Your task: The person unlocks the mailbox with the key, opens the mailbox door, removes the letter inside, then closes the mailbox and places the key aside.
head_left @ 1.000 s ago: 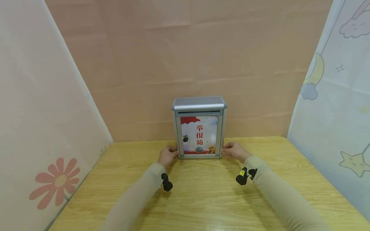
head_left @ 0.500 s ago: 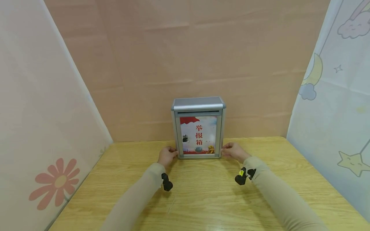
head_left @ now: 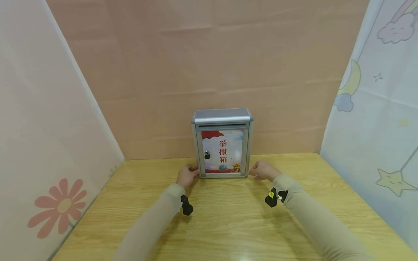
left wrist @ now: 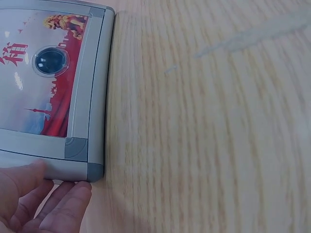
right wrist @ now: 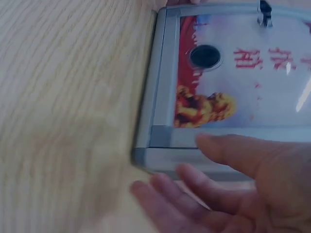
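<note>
A silver-grey metal letter box (head_left: 225, 145) stands upright at the back of the table, with a slot near its top and red Chinese characters on its front panel. My left hand (head_left: 187, 176) holds its lower left side; in the left wrist view the thumb lies on the side frame, with the fingers (left wrist: 68, 208) at the bottom corner. At the lower right side is my right hand (head_left: 263, 170). In the right wrist view its fingers (right wrist: 170, 199) are loosely spread beside the box, the thumb overlapping the frame. A small lock with a black key (head_left: 207, 156) sits on the panel.
The wooden table (head_left: 225, 217) runs up to a tan cloth backdrop (head_left: 163, 72) behind the box. Pale printed screens flank it, one with a pink flower (head_left: 63, 206) on the left, another with a yellow star (head_left: 396, 181) on the right.
My right hand's fingers have loosened at the box's right side and dropped slightly. The left hand keeps its place. The whole view has shifted a little; the box still stands in the same spot.
</note>
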Tool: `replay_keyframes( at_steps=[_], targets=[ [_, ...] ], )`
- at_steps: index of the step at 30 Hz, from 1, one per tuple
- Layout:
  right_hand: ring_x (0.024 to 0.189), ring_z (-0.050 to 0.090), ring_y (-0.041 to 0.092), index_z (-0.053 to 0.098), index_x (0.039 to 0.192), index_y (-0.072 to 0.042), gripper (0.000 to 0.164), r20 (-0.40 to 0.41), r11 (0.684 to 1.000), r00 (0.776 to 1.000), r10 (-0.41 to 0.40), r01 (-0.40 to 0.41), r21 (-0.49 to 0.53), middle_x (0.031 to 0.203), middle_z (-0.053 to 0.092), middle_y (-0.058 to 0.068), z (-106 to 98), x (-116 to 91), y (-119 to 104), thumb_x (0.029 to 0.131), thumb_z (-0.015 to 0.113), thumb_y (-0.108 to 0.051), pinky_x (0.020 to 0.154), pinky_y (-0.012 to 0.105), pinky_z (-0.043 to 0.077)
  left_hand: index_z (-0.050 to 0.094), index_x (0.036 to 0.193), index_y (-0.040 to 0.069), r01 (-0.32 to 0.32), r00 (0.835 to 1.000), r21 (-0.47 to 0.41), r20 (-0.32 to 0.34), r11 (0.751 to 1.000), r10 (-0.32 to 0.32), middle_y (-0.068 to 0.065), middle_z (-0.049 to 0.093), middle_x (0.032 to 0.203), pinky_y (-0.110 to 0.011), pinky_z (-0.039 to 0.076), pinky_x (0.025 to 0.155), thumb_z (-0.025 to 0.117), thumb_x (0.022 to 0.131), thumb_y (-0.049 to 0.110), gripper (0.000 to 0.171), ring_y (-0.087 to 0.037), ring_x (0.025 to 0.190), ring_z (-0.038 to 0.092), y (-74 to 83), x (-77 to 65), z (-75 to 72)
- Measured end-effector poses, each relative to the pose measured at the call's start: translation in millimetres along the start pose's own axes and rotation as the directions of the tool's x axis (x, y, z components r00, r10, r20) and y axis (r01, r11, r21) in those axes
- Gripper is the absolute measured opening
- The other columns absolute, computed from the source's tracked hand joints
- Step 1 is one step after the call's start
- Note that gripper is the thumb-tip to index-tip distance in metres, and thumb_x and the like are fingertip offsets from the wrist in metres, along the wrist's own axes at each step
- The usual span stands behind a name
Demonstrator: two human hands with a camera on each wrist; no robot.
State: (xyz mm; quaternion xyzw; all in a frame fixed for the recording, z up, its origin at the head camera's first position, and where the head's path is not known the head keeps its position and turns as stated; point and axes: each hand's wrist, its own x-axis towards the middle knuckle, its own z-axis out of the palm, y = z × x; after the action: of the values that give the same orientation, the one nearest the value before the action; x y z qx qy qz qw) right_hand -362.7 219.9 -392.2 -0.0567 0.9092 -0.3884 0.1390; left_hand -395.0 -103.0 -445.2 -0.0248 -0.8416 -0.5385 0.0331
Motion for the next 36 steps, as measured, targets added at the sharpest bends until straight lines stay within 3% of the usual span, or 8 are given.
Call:
replay_keyframes(
  at_steps=[2,4,8,12,17,22,28,36],
  targets=[
    [0.097,0.067,0.036,0.063,0.11,0.011,0.027,0.05,0.997,0.999,-0.01,0.013,-0.075,0.114,0.064,0.027,0,-7,-14,0.096,0.055,-0.011,0.08,0.038,0.058,0.065,0.095,-0.006,0.001,1.0,0.006,-0.006,1.0,-0.001,-0.013,0.065,0.085,-0.026,0.052,0.061,0.068,0.089,0.009,0.017,-0.028,0.076,0.065,1.1,-1.1,-1.3],
    [0.084,0.068,0.029,0.065,0.096,0.008,0.022,0.088,0.992,0.995,-0.042,0.053,-0.118,0.097,0.067,0.021,2,-12,-32,0.096,0.055,-0.011,0.074,0.035,0.058,0.065,0.095,-0.005,0.013,1.0,0.013,-0.018,1.0,-0.012,-0.012,0.065,0.084,-0.025,0.051,0.061,0.068,0.089,0.009,0.016,-0.027,0.076,0.065,2.7,-2.4,-2.7],
    [0.067,0.055,0.015,0.06,0.083,-0.002,0.017,0.062,0.972,0.983,-0.173,0.181,-0.152,0.079,0.062,0.009,14,-13,-70,0.097,0.057,-0.012,0.062,0.029,0.05,0.066,0.094,-0.005,0.016,0.999,0.039,-0.035,0.999,-0.015,-0.012,0.065,0.083,-0.025,0.05,0.06,0.068,0.089,0.009,0.016,-0.023,0.072,0.063,4.7,-4.2,-4.4],
    [0.07,0.056,0.013,0.064,0.091,-0.006,0.01,-0.041,0.934,0.955,-0.292,0.276,-0.228,0.086,0.066,0.007,28,-6,-108,0.095,0.061,-0.014,0.063,0.027,0.047,0.066,0.094,-0.005,0.018,0.999,0.042,-0.033,0.999,-0.017,-0.011,0.065,0.082,-0.024,0.05,0.06,0.069,0.089,0.01,0.016,-0.025,0.073,0.064,4.1,-3.8,-4.0],
    [0.086,0.064,0.017,0.066,0.095,-0.007,0.01,-0.115,0.905,0.924,-0.365,0.324,-0.274,0.096,0.069,0.006,41,6,-140,0.095,0.062,-0.016,0.074,0.032,0.053,0.066,0.094,-0.005,0.018,0.999,0.038,-0.028,0.999,-0.017,-0.01,0.065,0.08,-0.024,0.049,0.059,0.069,0.089,0.011,0.017,-0.024,0.071,0.065,2.1,-2.5,-1.6],
    [0.081,0.064,0.016,0.067,0.093,-0.006,0.009,-0.113,0.886,0.917,-0.383,0.331,-0.324,0.092,0.069,0.006,46,19,-156,0.095,0.063,-0.014,0.074,0.031,0.054,0.067,0.095,-0.004,0.021,0.999,0.04,-0.027,0.999,-0.02,-0.01,0.066,0.081,-0.024,0.05,0.059,0.069,0.089,0.011,0.017,-0.017,0.068,0.062,2.5,-2.5,0.5],
    [0.075,0.061,0.014,0.066,0.088,-0.006,0.007,-0.099,0.847,0.911,-0.4,0.327,-0.419,0.085,0.066,0.005,52,27,-163,0.091,0.068,-0.012,0.068,0.028,0.052,0.065,0.097,-0.004,0.051,0.999,0.022,-0.013,0.998,-0.05,-0.01,0.065,0.083,-0.025,0.051,0.061,0.068,0.091,0.011,0.017,-0.023,0.075,0.065,6.6,-2.8,-0.2],
    [0.079,0.058,0.017,0.061,0.081,-0.008,0.018,-0.122,0.698,0.844,-0.523,0.342,-0.629,0.084,0.059,0.003,64,30,-158,0.083,0.077,-0.015,0.07,0.03,0.052,0.065,0.096,-0.005,0.043,0.999,0.017,-0.017,0.999,-0.043,-0.01,0.064,0.081,-0.024,0.05,0.059,0.067,0.091,0.01,0.016,-0.028,0.076,0.066,9.6,-6.0,-0.9]
  ],
)
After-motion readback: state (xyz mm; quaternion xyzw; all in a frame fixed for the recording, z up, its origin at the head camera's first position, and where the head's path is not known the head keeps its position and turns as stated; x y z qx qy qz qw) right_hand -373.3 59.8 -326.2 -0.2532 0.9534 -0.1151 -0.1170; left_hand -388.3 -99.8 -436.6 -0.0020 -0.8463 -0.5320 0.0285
